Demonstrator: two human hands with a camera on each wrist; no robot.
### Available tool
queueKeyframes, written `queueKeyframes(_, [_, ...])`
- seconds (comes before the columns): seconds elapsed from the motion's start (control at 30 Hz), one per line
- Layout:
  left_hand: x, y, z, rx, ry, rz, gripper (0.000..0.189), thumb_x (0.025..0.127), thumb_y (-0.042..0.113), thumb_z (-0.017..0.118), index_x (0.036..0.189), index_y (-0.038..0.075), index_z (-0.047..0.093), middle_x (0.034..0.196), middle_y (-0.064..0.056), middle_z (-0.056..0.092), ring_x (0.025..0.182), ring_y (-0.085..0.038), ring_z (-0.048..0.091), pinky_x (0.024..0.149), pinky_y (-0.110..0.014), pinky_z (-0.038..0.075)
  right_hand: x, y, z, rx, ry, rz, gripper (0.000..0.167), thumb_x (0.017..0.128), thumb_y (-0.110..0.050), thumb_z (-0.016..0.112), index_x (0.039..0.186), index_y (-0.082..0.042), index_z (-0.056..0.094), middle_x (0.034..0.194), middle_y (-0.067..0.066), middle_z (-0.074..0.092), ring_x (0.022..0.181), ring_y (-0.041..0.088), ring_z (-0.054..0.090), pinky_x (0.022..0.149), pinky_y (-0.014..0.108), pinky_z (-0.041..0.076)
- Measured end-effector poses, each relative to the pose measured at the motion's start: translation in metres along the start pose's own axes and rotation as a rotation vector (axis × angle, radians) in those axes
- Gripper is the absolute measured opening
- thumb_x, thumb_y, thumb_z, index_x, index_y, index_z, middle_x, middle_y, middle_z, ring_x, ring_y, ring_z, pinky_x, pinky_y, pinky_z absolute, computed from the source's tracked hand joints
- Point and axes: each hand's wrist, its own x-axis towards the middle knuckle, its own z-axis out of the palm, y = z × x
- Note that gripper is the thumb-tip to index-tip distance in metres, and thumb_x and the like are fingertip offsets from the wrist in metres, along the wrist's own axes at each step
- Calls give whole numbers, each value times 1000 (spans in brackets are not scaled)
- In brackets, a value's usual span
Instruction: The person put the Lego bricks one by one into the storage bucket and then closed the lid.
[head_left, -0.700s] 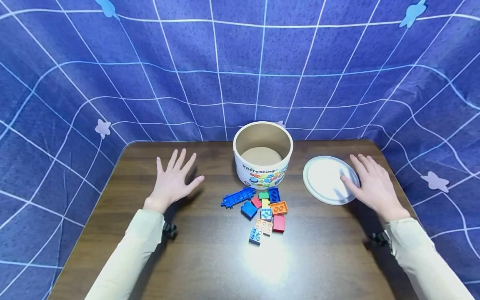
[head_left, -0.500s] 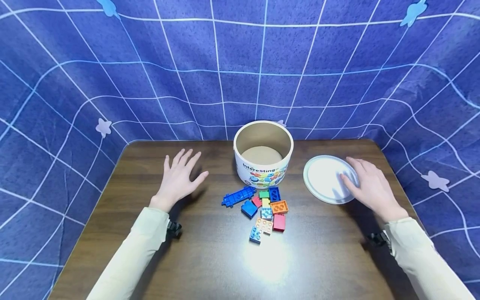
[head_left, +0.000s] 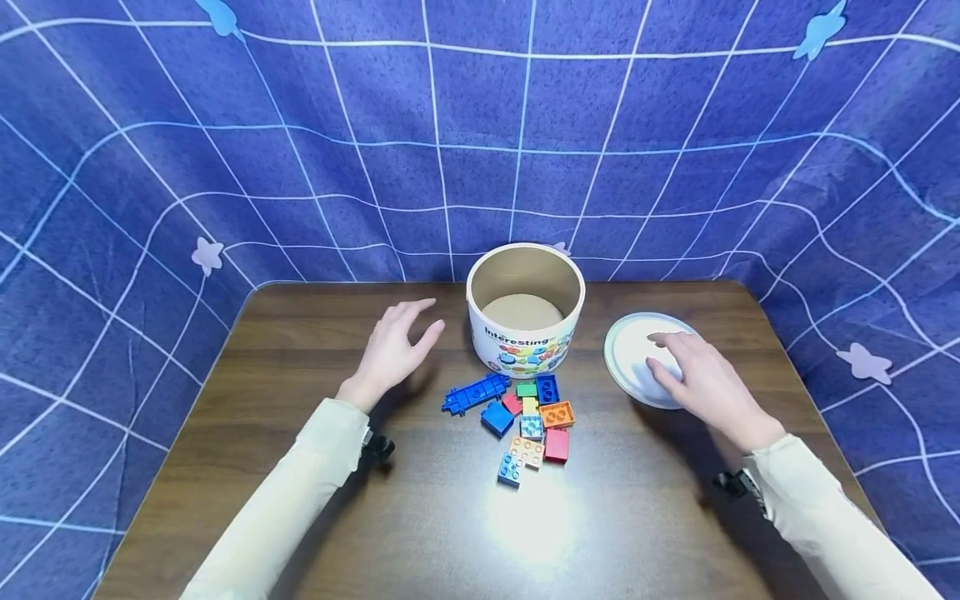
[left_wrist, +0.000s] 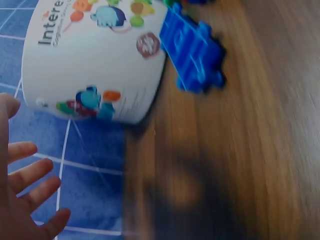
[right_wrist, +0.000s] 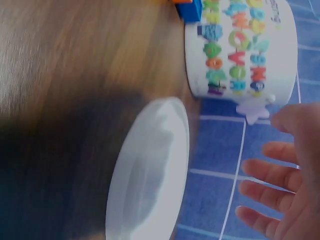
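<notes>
My left hand (head_left: 392,350) hovers over the table to the left of a round white tub (head_left: 525,321), fingers loosely bent and holding nothing. The tub stands upright with its top uncovered, showing a beige inside and a printed "Interesting" label. Above the right part of a round white lid (head_left: 630,367) is my right hand (head_left: 701,379), thumb and fingers apart with nothing between them. In the left wrist view, a blue toy-brick base (left_wrist: 192,52) lies by the tub. The right wrist view shows the lid (right_wrist: 150,175) flat below the hand.
Several coloured toy bricks lie in front of the tub, among them an orange brick (head_left: 557,414), a red brick (head_left: 557,446) and a blue brick (head_left: 497,418). A blue gridded curtain (head_left: 480,167) hangs behind the brown wooden table (head_left: 420,533).
My left hand has moved right toward the tub, its fingers drawing closer together. My right hand has moved left, further over the lid. The tub, lid and bricks stay in place.
</notes>
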Motion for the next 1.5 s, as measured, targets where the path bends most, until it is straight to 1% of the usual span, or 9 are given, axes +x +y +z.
queueKeyframes(0.13, [10,11,9,-112,-7,-32,52,105,38,60,149,9,57,147,-15,60,139,-36,51,116,-56,39,5,-10,8,13,-1,-95,27,93,-9,71,117,2,68,107,18,73,102,39,69,91,55,52])
queueKeyframes(0.27, [21,21,17,-257,20,-39,50,105,30,63,148,5,57,145,-17,61,132,-36,58,111,-52,48,7,-19,18,26,-11,-163,25,90,-7,73,114,2,69,103,16,73,95,36,69,85,54,55])
queueKeyframes(0.4, [31,29,23,-347,44,-33,49,105,26,64,148,4,56,146,-16,60,125,-36,63,105,-50,54,7,-27,27,34,-39,-177,26,89,-6,76,113,1,70,102,14,73,94,34,70,84,54,56])
queueKeyframes(0.53, [38,32,29,-368,58,-36,49,105,22,63,149,2,55,146,-19,59,122,-39,64,103,-52,55,6,-35,38,30,-96,-188,27,89,-8,78,113,0,70,101,14,72,94,32,70,86,53,58])
queueKeyframes(0.63, [41,32,33,-387,59,-58,48,105,18,63,149,1,54,146,-19,59,122,-37,65,103,-49,55,5,-42,46,39,-154,-196,26,90,-10,78,113,0,70,100,10,72,93,28,69,86,50,58])
queueKeyframes(0.83, [44,37,38,-419,52,-84,50,106,20,59,153,3,50,150,-18,56,125,-36,63,106,-46,53,6,-52,59,82,-253,-191,27,94,-17,79,115,-3,71,103,7,72,95,22,67,87,45,58])
queueKeyframes(0.97, [45,39,41,-417,46,-84,51,108,23,55,156,6,47,156,-15,51,133,-34,57,112,-46,48,5,-57,66,93,-295,-205,30,95,-22,78,118,-4,71,104,6,71,96,20,66,87,42,58])
queueKeyframes(1.2, [40,37,46,-424,65,-104,48,111,23,50,157,8,47,161,-8,47,151,-24,40,122,-43,37,4,-63,76,116,-384,-207,36,97,-26,75,126,-4,70,112,5,73,104,20,66,93,42,57])
queueKeyframes(1.5, [40,36,54,-484,63,-118,51,112,29,48,160,11,43,163,-7,44,152,-22,37,122,-42,37,2,-62,77,100,-385,-206,31,97,-25,76,122,-8,71,109,1,72,103,18,65,92,42,57])
